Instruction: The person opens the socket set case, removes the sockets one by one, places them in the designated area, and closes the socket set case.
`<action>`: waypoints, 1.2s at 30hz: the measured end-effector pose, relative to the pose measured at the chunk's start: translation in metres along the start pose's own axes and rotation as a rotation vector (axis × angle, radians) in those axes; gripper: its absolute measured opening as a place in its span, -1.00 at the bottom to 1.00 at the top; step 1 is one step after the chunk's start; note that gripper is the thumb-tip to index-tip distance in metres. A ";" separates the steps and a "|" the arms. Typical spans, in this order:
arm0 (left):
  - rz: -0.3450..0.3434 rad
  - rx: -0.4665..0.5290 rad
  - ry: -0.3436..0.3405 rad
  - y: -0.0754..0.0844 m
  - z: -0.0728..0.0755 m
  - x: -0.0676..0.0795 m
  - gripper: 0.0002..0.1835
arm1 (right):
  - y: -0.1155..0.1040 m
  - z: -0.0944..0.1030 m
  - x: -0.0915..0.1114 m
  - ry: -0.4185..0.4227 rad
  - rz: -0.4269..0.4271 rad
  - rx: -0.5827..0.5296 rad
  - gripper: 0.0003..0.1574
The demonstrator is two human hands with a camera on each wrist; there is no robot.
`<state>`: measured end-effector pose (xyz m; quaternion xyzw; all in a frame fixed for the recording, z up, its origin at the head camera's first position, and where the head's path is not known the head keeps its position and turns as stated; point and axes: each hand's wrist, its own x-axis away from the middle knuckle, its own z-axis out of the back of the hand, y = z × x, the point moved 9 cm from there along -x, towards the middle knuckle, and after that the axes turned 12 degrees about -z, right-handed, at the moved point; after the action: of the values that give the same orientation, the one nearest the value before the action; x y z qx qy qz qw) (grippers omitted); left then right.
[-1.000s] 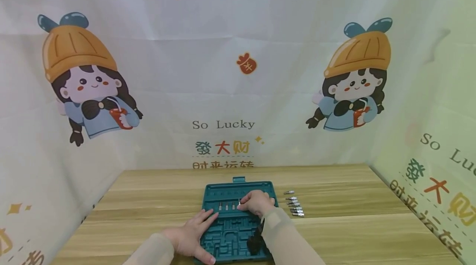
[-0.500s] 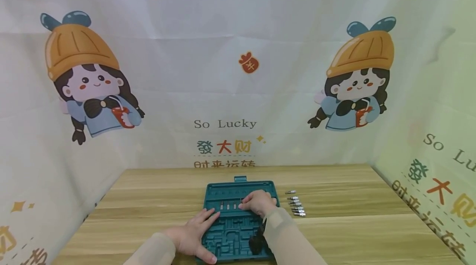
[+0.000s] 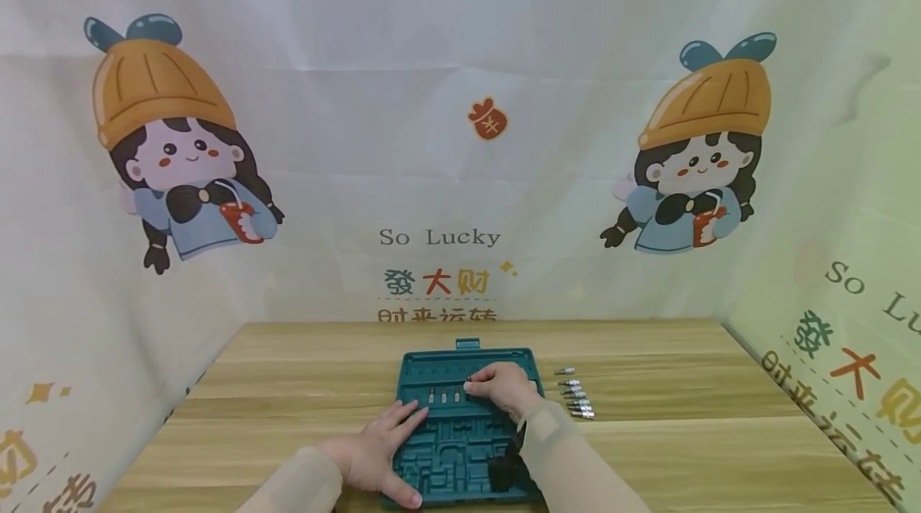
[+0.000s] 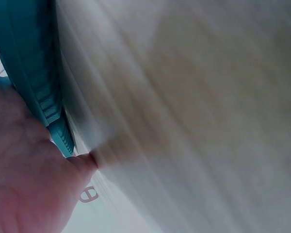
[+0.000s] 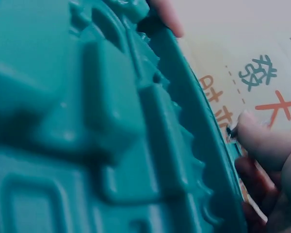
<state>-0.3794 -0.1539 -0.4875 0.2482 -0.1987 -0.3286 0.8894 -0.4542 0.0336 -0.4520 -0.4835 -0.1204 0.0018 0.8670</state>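
An open teal plastic tool case [image 3: 446, 465] lies on the table, its moulded tray nearer me. My left hand [image 3: 374, 447] rests spread on the case's left edge, also seen close in the left wrist view. My right hand [image 3: 504, 387] is over the far half, pinching a small bit socket between thumb and fingers. Only the dark tip of that bit socket [image 5: 231, 131] shows; the rest is hidden. Left of these fingers, a few bit sockets [image 3: 444, 395] stand in a row in the case. Several silver bit sockets [image 3: 578, 403] lie on the table to the right.
The wooden table [image 3: 691, 433] stretches out on both sides of the case. A printed cloth backdrop [image 3: 316, 177] stands behind and at the sides. A black strap-like object [image 3: 501, 473] hangs beneath the right wrist, over the tray.
My right hand has risen slightly, away from the row, with the bit socket pinched in its fingers. My left hand stays on the case edge. The head view has shifted a little.
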 end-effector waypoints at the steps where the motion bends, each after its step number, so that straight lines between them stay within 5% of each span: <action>1: 0.001 0.003 0.002 -0.001 0.000 0.000 0.17 | 0.000 0.000 -0.001 -0.024 0.015 -0.033 -0.70; 5: 0.000 0.009 0.002 0.001 -0.001 0.000 0.17 | -0.004 0.003 0.004 -0.112 0.071 -0.107 -0.62; 11: -0.030 0.017 0.004 0.001 0.000 -0.001 0.16 | -0.013 0.022 0.022 -0.196 0.101 -0.077 -0.66; 23: -0.059 0.010 0.009 -0.001 0.000 -0.002 0.15 | 0.029 0.094 0.039 -0.067 0.064 -0.031 -0.68; 36: -0.061 -0.006 0.014 0.000 0.001 -0.002 0.16 | 0.072 0.131 0.056 0.029 0.032 0.003 -0.85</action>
<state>-0.3814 -0.1523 -0.4870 0.2539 -0.1839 -0.3545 0.8809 -0.4194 0.1882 -0.4356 -0.4840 -0.1000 0.0087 0.8693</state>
